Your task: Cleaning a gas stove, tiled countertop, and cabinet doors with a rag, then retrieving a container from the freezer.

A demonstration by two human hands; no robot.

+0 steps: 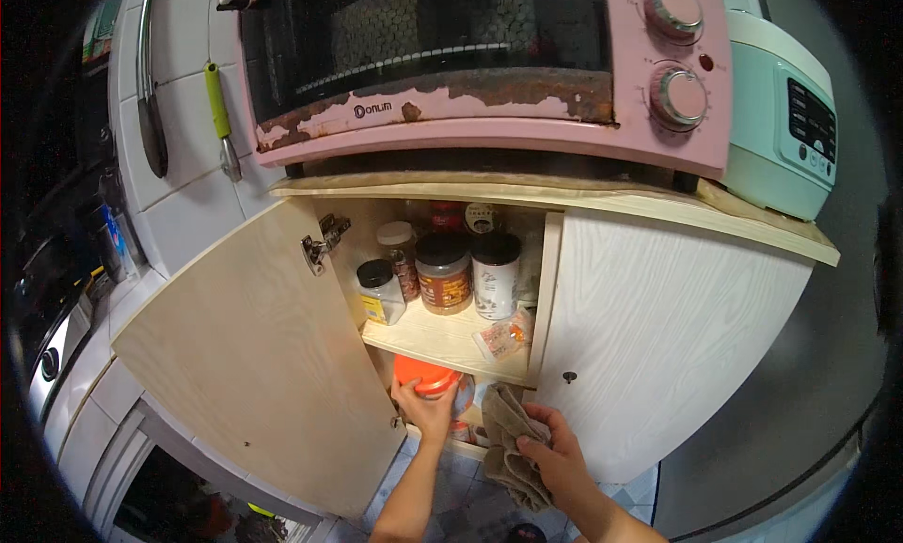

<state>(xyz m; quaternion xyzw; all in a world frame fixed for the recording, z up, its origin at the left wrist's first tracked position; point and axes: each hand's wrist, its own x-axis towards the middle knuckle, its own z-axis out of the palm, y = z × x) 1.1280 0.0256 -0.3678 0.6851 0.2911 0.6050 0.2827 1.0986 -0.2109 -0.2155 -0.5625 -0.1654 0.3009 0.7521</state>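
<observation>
My left hand (429,405) grips a container by its orange lid (423,374), just below the middle shelf (451,338) of a wooden cabinet. A folded brown cloth (509,448) hangs from my right hand (554,444), in front of the cabinet's lower opening. Above, the shelf bears a small black-lidded jar (381,293), a brown-labelled jar (444,275), a white canister with a black lid (496,278) and a clear printed packet (504,335). More containers stand behind them, partly hidden. The body of the orange-lidded container is mostly hidden by my left hand.
The left cabinet door (261,352) stands wide open; the right door (663,331) is closed. A rusty pink Donlim toaster oven (458,130) and a mint-green appliance (776,120) rest on the cabinet top. Tongs (149,120) and a green-handled tool (219,113) hang on the tiled wall.
</observation>
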